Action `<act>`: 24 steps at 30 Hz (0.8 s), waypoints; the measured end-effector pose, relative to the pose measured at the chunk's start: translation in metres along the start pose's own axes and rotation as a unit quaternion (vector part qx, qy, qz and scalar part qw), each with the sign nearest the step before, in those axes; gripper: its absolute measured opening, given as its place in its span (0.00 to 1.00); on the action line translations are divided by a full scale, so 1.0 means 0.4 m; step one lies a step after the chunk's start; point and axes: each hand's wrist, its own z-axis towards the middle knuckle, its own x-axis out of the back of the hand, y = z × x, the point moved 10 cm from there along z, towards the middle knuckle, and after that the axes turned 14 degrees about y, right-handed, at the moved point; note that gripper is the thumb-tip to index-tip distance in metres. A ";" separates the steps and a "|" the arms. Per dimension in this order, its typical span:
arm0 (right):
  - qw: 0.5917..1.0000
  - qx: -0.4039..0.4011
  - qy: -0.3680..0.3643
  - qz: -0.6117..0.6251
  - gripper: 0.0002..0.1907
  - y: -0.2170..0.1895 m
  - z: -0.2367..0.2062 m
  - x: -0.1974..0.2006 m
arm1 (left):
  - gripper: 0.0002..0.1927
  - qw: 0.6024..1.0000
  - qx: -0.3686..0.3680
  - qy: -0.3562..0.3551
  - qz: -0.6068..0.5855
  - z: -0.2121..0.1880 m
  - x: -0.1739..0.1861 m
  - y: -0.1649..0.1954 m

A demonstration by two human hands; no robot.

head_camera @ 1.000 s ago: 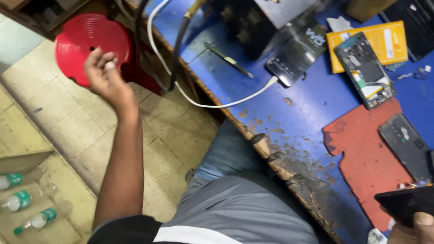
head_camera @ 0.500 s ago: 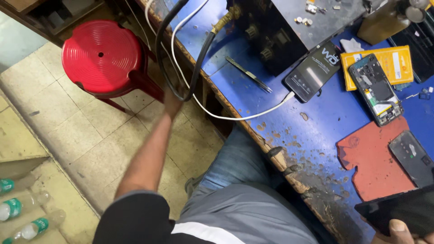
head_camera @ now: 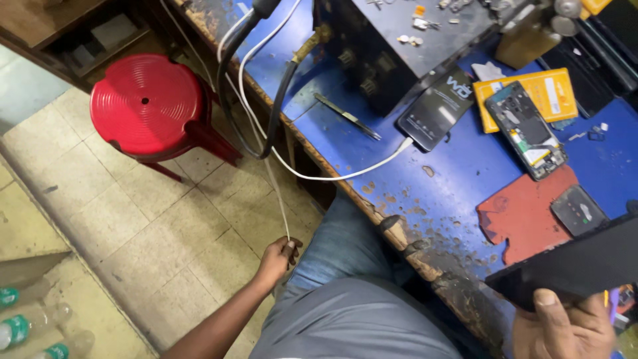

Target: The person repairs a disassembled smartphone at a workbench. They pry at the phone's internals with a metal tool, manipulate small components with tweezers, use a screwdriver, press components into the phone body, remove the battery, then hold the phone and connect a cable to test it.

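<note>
The left hand (head_camera: pixel 278 258) is closed in a pinch on a thin white cable (head_camera: pixel 272 183), low beside the knee. The cord runs taut upward past the desk edge, loops among thicker black hoses, and curves across the scuffed blue desk (head_camera: pixel 458 173) to a glossy black phone (head_camera: pixel 436 110) lying flat. The right hand (head_camera: pixel 565 326) grips a flat, dark, rectangular panel (head_camera: pixel 571 266) at its lower edge, thumb on top, over the desk's chipped, grimy front rim. Near it lie a ragged red mat (head_camera: pixel 525 213), an opened phone body (head_camera: pixel 526 129) on a yellow card, and slim metal tweezers (head_camera: pixel 347 116). A round, ribbed red plastic stool (head_camera: pixel 146 106) stands on the pale tiled floor.
</note>
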 end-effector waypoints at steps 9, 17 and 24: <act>0.959 -0.156 -0.046 0.234 0.11 0.114 -0.031 0.032 | 0.08 0.881 -0.067 -0.284 -0.373 -0.250 -0.199 0.276; 0.897 -0.309 -0.032 0.314 0.15 0.182 -0.042 -0.024 | 0.06 0.870 -0.102 -0.251 -0.412 -0.302 -0.387 0.424; 0.876 -0.335 -0.022 0.348 0.11 0.215 -0.023 -0.047 | 0.06 0.867 -0.107 -0.269 -0.405 -0.291 -0.444 0.434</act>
